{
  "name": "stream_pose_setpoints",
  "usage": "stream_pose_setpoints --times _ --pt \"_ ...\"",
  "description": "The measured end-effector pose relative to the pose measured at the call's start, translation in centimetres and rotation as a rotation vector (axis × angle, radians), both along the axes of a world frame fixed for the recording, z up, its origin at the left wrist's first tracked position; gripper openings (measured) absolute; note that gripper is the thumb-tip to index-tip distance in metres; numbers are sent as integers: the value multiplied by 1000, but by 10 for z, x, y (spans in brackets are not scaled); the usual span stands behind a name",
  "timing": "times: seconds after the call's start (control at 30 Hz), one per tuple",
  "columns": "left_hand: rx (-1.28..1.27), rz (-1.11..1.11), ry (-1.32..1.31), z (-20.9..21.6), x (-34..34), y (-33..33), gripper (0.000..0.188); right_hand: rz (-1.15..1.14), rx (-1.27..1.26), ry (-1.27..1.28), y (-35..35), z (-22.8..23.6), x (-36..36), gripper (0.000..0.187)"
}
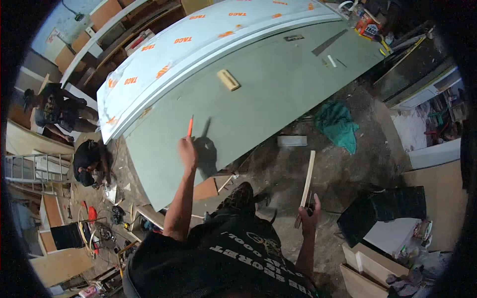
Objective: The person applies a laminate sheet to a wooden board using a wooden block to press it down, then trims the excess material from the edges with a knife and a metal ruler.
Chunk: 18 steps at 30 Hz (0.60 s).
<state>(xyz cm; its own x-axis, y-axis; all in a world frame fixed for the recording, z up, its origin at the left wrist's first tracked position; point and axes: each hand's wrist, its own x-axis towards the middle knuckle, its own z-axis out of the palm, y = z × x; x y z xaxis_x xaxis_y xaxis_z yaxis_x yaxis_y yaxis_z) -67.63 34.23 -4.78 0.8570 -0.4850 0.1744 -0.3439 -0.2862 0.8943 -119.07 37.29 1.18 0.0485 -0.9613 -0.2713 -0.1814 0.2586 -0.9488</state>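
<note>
My left hand [188, 152] is closed around a slim orange pencil-like tool [191, 126] with a thin dark tip pointing away from me. It is over the grey-green panel [258, 94], which lies flat on the workbench, and casts a shadow there. A yellowish block [228, 79] lies on the panel beyond that hand. Low on the right, my right hand [310, 216] has its fingers curled at the lower end of a long, narrow wooden strip [308, 178]. The thumb of that hand points up, apart from the strip.
A white sheet with orange print [198, 39] lies along the panel's far side. A metal ruler-like strip [329, 42] rests at the panel's right. Green cloth [337, 124] and a pale block [292, 141] lie on the floor. Two people [92, 161] work at left, near cables and a ladder [37, 168].
</note>
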Motion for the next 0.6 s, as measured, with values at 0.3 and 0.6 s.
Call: stream_pose_setpoints --times 0.3,0.6 --pt "233 34 -29 -21 27 -138 49 -173 169 -44 -97 -34 -41 75" --pt "540 94 -291 -6 11 -300 61 -244 259 -52 -259 -29 -71 77"
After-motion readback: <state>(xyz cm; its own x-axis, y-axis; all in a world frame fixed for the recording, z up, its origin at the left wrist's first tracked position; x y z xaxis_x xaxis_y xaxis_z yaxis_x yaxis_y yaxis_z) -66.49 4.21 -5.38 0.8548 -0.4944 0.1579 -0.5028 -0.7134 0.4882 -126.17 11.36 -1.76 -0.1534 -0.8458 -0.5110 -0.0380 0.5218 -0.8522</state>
